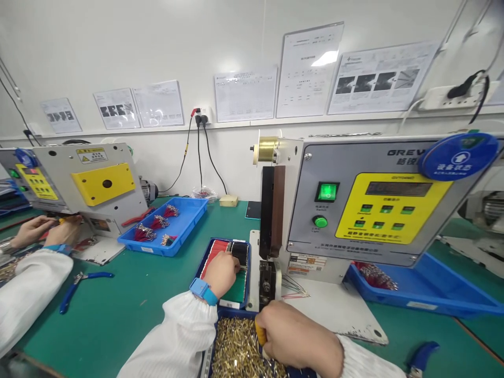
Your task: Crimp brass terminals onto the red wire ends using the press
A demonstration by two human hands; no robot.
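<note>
Left hand [221,274] has its fingers [232,266] nearly closed, apparently pinching wires [239,253] in a blue tray [201,260]; right hand [295,336] curls shut around a yellow handle [260,333] at six o'clock.

And there was the right hand [297,336], boxed in: the crimping machine [366,210] rose at 12 o'clock, with the brass-terminal bin [240,349] beneath the hand toward 9 o'clock. The left hand [221,273] hung over the wire tray [224,257], the machine's press column [268,210] blocking its way at 3 o'clock, while a passable strip of green bench [118,315] ran out at 9 o'clock, reaching the blue pliers [81,286], with the blue parts tray [163,231] standing at 10 o'clock.
</note>
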